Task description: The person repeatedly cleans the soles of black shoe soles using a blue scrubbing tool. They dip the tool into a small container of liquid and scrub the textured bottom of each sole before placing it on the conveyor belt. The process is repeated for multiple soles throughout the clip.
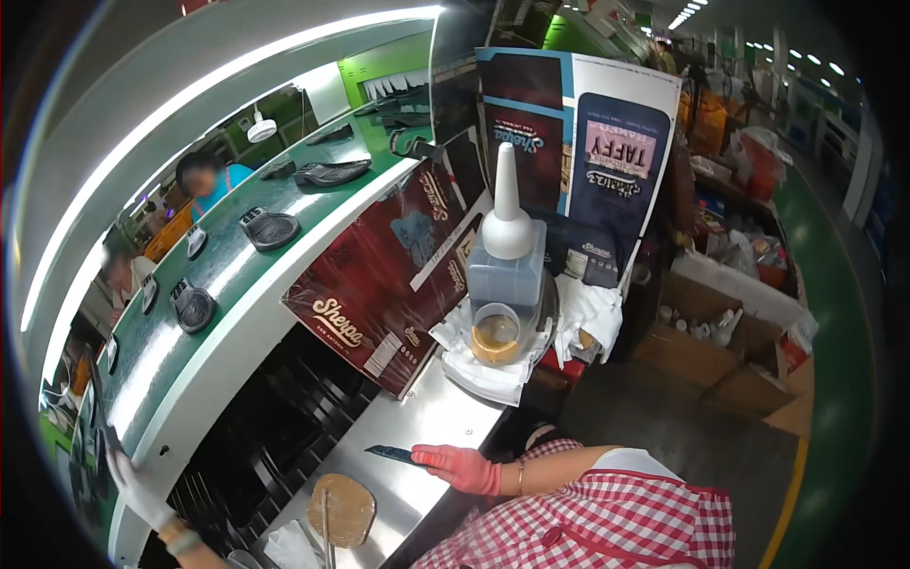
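The person's right hand (457,467), in a red-pink glove, lies on the steel tabletop (431,417) with its fingers closed on the near end of a thin dark flat piece (391,454); the rest of the piece lies flat on the metal, pointing away to the left. The left hand (133,488), in a pale glove, is stretched far out to the lower left, up against the rim of the green conveyor (227,275); whether it grips anything cannot be told, since it is blurred at the edge of the view.

Nearer the person on the tabletop sits a round tan pad (346,507) with a thin tool (325,531) laid across it. At the far end of the tabletop stands a clear glue dispenser (507,275) with a tall white cone top, set on white cloths (483,370); an amber cup shows in its lower front. A dark red carton (379,294) leans just left of it.

Black shoe soles (270,229) ride well apart along the conveyor, and other workers sit on its far side. Brown cardboard boxes (720,351) stand on the floor to the right.
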Available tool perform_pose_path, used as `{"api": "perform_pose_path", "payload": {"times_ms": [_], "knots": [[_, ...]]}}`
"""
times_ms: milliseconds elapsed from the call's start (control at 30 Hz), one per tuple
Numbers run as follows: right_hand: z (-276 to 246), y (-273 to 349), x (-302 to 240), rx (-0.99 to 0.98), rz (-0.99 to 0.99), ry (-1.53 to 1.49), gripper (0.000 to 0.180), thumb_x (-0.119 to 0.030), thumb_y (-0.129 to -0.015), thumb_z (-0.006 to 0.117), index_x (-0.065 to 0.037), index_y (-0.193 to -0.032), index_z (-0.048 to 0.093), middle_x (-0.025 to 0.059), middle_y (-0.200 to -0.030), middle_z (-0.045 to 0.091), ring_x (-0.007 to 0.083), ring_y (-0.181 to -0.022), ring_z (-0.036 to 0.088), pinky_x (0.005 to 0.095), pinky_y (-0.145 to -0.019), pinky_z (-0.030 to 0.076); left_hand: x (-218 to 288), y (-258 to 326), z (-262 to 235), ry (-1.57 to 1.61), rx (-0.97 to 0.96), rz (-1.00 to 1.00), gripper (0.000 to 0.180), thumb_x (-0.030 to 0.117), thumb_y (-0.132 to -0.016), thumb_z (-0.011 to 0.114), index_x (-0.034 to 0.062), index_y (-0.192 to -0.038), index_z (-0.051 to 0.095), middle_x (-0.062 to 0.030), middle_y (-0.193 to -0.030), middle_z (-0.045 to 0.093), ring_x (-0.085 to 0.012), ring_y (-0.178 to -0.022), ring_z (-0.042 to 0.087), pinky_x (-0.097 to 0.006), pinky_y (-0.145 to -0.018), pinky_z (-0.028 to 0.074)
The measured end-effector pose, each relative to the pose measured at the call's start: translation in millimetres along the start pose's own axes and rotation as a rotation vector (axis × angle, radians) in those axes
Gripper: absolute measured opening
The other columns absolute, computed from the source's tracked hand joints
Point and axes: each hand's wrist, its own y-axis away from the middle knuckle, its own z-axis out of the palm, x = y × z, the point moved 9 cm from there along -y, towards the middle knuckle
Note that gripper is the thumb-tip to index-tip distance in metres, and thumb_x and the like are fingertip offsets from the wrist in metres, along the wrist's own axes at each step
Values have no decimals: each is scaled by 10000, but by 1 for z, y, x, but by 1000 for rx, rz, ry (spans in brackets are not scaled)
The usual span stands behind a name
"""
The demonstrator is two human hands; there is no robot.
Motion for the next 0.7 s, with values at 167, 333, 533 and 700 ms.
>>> {"api": "perform_pose_path", "payload": {"times_ms": [167, 333, 533, 700], "knots": [[-80, -11, -34, 186, 252, -289, 328, -104, -920, 540, -26, -1238, 548, 107, -1119, 636, 164, -1003, 616, 281, -885, 474, 153, 230, 74, 347, -252, -52, 688, 289, -815, 700, -40, -1332, 387, -198, -1298, 471, -396, -1185, 470, -469, -977, 411], [-201, -34, -27, 567, 419, -335, 236, -114, -922, 531, -33, -1134, 595, 40, -891, 641, 88, -711, 622, 215, -582, 477, 166, 368, 162, 73, -664, 111, 671, 214, -644, 700, 11, -1252, 501, -193, -1121, 481, -342, -1058, 504, -413, -926, 401], [-267, -66, 19, 466, 500, -88, 262, -230, -900, 595, 5, -1009, 638, 74, -823, 668, 115, -693, 617, 250, -615, 506, 119, 437, 195, 646, -717, -866, 806, 78, -760, 618, 51, -1444, 191, -177, -1272, 429, -318, -1129, 486, -392, -997, 372], [-272, -67, 56, 358, 565, 138, 288, -289, -881, 601, -28, -994, 648, 94, -732, 658, 156, -643, 613, 287, -621, 486, 123, 438, 226, 276, -1024, -287, 491, 299, -911, 487, 19, -1303, 394, -199, -1083, 594, -317, -1019, 574, -430, -926, 439]]}}
